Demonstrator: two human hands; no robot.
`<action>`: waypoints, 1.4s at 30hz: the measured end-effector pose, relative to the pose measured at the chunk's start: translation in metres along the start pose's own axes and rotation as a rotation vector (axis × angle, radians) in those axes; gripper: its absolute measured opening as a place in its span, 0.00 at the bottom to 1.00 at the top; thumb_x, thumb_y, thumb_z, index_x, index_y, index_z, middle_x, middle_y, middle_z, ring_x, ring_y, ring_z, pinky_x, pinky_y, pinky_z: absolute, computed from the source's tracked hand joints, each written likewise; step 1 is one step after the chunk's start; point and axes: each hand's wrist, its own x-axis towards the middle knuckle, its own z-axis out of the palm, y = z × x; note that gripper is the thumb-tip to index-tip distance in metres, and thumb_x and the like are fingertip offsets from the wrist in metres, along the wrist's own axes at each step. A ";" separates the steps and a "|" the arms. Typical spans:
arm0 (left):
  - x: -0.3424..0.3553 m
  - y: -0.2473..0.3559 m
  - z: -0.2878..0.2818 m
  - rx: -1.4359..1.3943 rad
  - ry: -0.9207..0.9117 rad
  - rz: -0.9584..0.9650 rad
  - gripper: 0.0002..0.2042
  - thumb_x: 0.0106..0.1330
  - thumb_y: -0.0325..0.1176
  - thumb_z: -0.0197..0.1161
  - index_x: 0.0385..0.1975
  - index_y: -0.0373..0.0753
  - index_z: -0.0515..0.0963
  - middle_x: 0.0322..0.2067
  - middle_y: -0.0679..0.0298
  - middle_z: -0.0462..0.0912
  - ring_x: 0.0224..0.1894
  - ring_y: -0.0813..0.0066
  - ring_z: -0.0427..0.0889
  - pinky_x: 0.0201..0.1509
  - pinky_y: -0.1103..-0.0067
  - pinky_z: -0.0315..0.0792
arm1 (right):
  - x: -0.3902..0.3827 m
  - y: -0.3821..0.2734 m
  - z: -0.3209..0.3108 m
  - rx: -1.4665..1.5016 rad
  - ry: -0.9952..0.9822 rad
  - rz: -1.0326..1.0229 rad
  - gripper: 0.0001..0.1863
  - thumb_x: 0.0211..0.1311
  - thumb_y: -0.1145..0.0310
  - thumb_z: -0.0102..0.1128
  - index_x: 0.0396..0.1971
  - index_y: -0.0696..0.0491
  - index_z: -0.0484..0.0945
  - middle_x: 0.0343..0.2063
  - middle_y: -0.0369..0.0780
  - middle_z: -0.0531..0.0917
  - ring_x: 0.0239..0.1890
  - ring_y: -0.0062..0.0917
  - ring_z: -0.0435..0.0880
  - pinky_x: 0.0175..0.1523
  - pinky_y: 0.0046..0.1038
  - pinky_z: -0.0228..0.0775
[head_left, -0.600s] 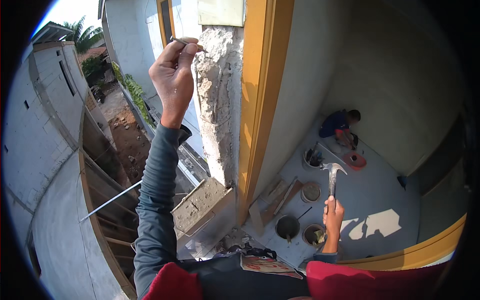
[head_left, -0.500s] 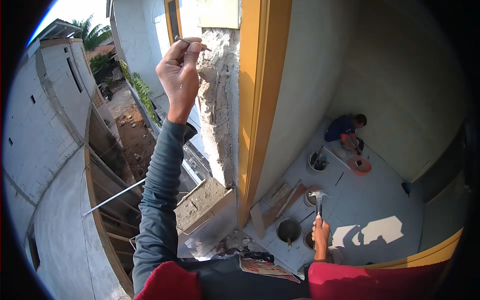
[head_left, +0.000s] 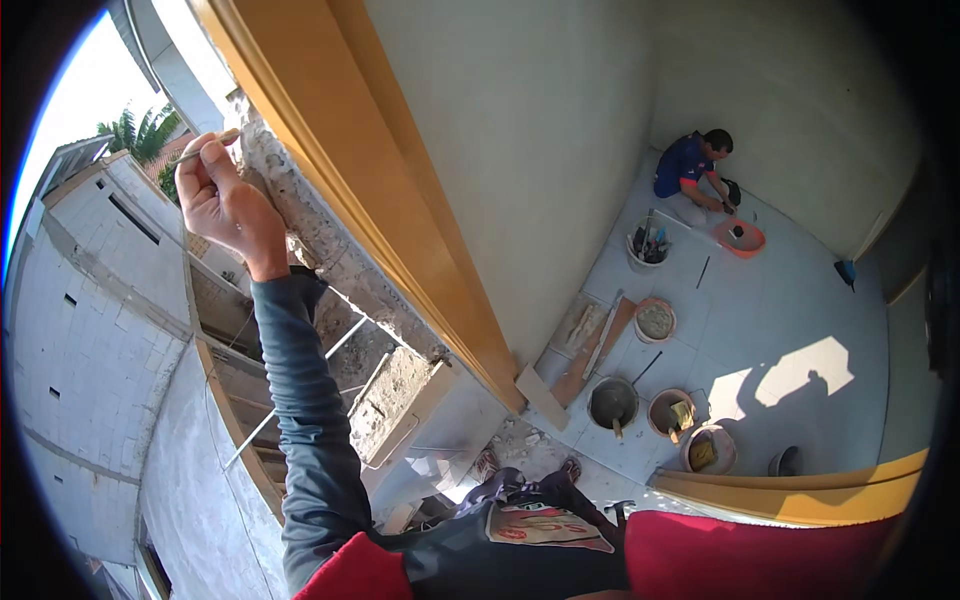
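Note:
My left hand (head_left: 232,212) is raised at the far left. Its thumb and fingers pinch a slim metal nail (head_left: 186,157), whose front end is at the rough, broken wall edge (head_left: 285,190) beside the orange door frame (head_left: 385,160). Whether the tip touches the wall, I cannot tell. The head of a hammer (head_left: 620,509) shows low by my right side, next to my red sleeve. My right hand is out of sight.
A mortar-smeared trough (head_left: 440,385) stands below my left arm. Inside, several buckets, including a dark one (head_left: 612,402), stand on the tiled floor (head_left: 745,320) near boards. A co-worker (head_left: 690,180) crouches at the back by an orange basin (head_left: 738,240).
The view has swung, tilting the door frame. My left hand still pinches the nail, now farther left and lower in view. My right hand has dropped out of sight, leaving only the hammer's head.

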 end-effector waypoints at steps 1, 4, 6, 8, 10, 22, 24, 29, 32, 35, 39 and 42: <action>0.000 -0.003 0.001 0.041 -0.014 0.044 0.06 0.73 0.25 0.55 0.37 0.30 0.78 0.35 0.59 0.85 0.38 0.76 0.82 0.48 0.79 0.74 | 0.001 0.010 0.000 0.019 -0.006 0.034 0.25 0.67 0.49 0.57 0.20 0.55 0.74 0.12 0.38 0.74 0.10 0.26 0.73 0.15 0.32 0.62; 0.016 0.005 -0.007 0.192 -0.007 0.065 0.08 0.72 0.29 0.57 0.36 0.31 0.81 0.34 0.61 0.87 0.37 0.78 0.82 0.47 0.81 0.75 | -0.001 0.034 -0.006 0.041 -0.030 0.096 0.24 0.66 0.50 0.57 0.21 0.57 0.76 0.13 0.38 0.75 0.11 0.27 0.74 0.16 0.33 0.62; 0.020 0.007 -0.017 0.262 0.031 0.081 0.09 0.72 0.29 0.57 0.36 0.29 0.82 0.34 0.60 0.87 0.37 0.75 0.82 0.44 0.77 0.77 | -0.001 0.043 -0.015 0.047 -0.051 0.135 0.24 0.66 0.50 0.57 0.22 0.57 0.76 0.13 0.39 0.76 0.11 0.27 0.75 0.17 0.34 0.63; 0.023 0.005 -0.024 0.273 0.017 0.080 0.11 0.72 0.31 0.58 0.34 0.29 0.83 0.35 0.60 0.87 0.34 0.77 0.82 0.40 0.78 0.77 | 0.002 0.049 -0.028 0.050 -0.095 0.155 0.22 0.66 0.53 0.56 0.22 0.57 0.77 0.13 0.40 0.77 0.13 0.29 0.77 0.17 0.35 0.65; 0.023 -0.003 -0.020 0.254 -0.006 0.068 0.12 0.72 0.32 0.59 0.34 0.30 0.84 0.36 0.60 0.87 0.31 0.79 0.81 0.34 0.78 0.77 | 0.003 0.044 -0.030 0.201 -0.084 0.132 0.23 0.66 0.54 0.56 0.20 0.58 0.76 0.12 0.41 0.76 0.11 0.30 0.76 0.17 0.36 0.63; 0.031 -0.022 -0.032 0.295 0.035 -0.042 0.10 0.70 0.33 0.63 0.37 0.30 0.83 0.34 0.63 0.85 0.31 0.77 0.80 0.30 0.79 0.79 | -0.007 0.025 -0.051 0.371 0.046 0.030 0.25 0.68 0.53 0.55 0.18 0.59 0.74 0.11 0.41 0.75 0.11 0.30 0.75 0.17 0.35 0.64; 0.032 -0.021 -0.035 0.298 0.042 -0.068 0.10 0.70 0.33 0.62 0.37 0.31 0.83 0.35 0.63 0.85 0.31 0.77 0.80 0.30 0.80 0.78 | -0.007 0.035 -0.053 0.332 0.043 0.046 0.25 0.66 0.53 0.56 0.21 0.61 0.77 0.14 0.43 0.79 0.15 0.32 0.80 0.20 0.37 0.70; 0.023 -0.013 -0.028 0.319 0.029 -0.140 0.11 0.73 0.35 0.59 0.39 0.32 0.83 0.40 0.64 0.83 0.36 0.77 0.81 0.36 0.82 0.80 | -0.019 0.055 -0.053 0.216 0.129 0.178 0.23 0.69 0.55 0.55 0.23 0.62 0.79 0.16 0.45 0.81 0.15 0.33 0.81 0.20 0.38 0.72; 0.029 -0.015 -0.032 0.313 -0.002 -0.123 0.11 0.73 0.35 0.59 0.39 0.33 0.83 0.40 0.64 0.84 0.37 0.78 0.81 0.35 0.82 0.80 | -0.020 0.067 -0.052 0.186 0.125 0.202 0.23 0.68 0.55 0.56 0.26 0.62 0.81 0.18 0.45 0.83 0.18 0.34 0.84 0.23 0.37 0.75; 0.030 -0.018 -0.033 0.334 0.011 -0.172 0.11 0.73 0.35 0.60 0.40 0.33 0.83 0.40 0.64 0.84 0.38 0.77 0.82 0.37 0.81 0.80 | -0.013 0.080 -0.048 0.138 0.128 0.198 0.24 0.67 0.53 0.57 0.31 0.63 0.82 0.21 0.46 0.85 0.22 0.34 0.86 0.28 0.36 0.78; 0.029 -0.021 -0.033 0.340 0.012 -0.126 0.11 0.73 0.35 0.59 0.41 0.33 0.83 0.41 0.64 0.84 0.39 0.77 0.82 0.39 0.80 0.80 | -0.007 0.080 -0.046 0.106 0.149 0.202 0.25 0.64 0.51 0.59 0.36 0.64 0.82 0.28 0.49 0.86 0.28 0.37 0.88 0.34 0.37 0.80; 0.030 -0.022 -0.035 0.346 0.025 -0.120 0.11 0.73 0.35 0.59 0.43 0.34 0.83 0.42 0.64 0.85 0.40 0.76 0.82 0.40 0.80 0.80 | 0.002 0.077 -0.042 0.097 0.215 0.132 0.25 0.62 0.51 0.59 0.38 0.63 0.83 0.32 0.51 0.86 0.38 0.40 0.88 0.43 0.39 0.79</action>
